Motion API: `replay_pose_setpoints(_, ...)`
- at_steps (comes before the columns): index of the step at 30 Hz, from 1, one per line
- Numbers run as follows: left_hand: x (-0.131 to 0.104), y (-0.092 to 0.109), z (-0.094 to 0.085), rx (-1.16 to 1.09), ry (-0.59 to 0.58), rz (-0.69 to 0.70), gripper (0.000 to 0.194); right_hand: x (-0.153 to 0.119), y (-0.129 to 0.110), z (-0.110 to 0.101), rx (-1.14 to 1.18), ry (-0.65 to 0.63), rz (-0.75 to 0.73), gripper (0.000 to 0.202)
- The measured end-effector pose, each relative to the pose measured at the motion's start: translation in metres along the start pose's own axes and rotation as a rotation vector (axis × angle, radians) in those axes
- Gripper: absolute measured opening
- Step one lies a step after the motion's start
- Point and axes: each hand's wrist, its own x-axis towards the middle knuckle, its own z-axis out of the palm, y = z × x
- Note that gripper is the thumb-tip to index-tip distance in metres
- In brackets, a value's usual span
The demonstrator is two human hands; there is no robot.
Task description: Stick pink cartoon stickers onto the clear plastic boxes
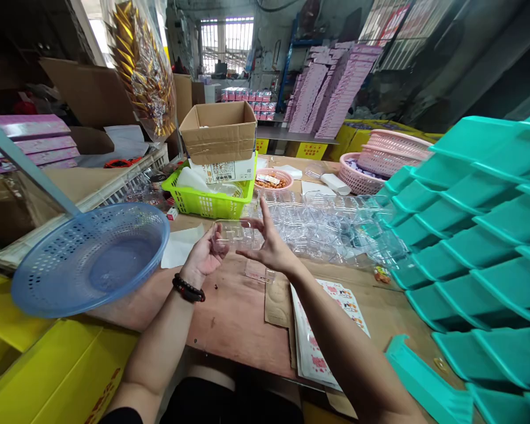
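A clear plastic box [235,234] is held above the wooden table by my left hand [206,250], whose fingers are curled round its left end. My right hand [271,244] is at the box's right end with thumb and fingers spread apart; whether a fingertip touches the plastic I cannot tell. Below the hands, another small clear plastic piece [259,272] lies on the table. Just beyond my right hand spread many clear plastic boxes [322,227] in rows. Sheets of printed stickers [311,335] lie partly under my right forearm.
At the left stands a blue perforated basin [150,250]. A lime green basket [189,203] carries a cardboard box [218,138]. Behind it is a pink basket [287,182] of small brown items. Stacked teal trays [481,235] rise along the right, with pink baskets [395,147] beyond.
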Motion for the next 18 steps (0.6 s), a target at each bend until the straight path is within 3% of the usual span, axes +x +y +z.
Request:
replay_pose_setpoints(3, -0.014, -0.019, -0.001, -0.025, -0.165, 0.014, 0.047, -0.006, 0.0, -0.001, 0.169, 0.022, 0.121, 0.123)
replay_pose_setpoints(6, -0.026, -0.039, -0.004, -0.077, -0.172, 0.044, 0.03, -0.016, 0.001, -0.012, 0.15, 0.045, 0.222, 0.109)
replay_pose_setpoints(10, -0.03, -0.055, -0.007, -0.174, -0.033, 0.074, 0.02, -0.034, -0.017, -0.035, -0.115, 0.395, 0.202, 0.044)
replay_pose_setpoints(12, -0.03, -0.059, -0.006, -0.184, 0.003, 0.063, 0.021, -0.04, -0.031, -0.04, -0.045, 0.31, 0.2, 0.03)
replay_pose_setpoints(15, -0.033, -0.063, -0.002, -0.172, 0.001, 0.045, 0.019, -0.042, -0.048, -0.033, 0.22, -0.015, 0.289, 0.036)
replay_pose_setpoints(18, -0.04, -0.068, 0.0, -0.163, -0.01, 0.047, 0.017, -0.036, -0.049, -0.019, 0.346, -0.141, 0.419, 0.041)
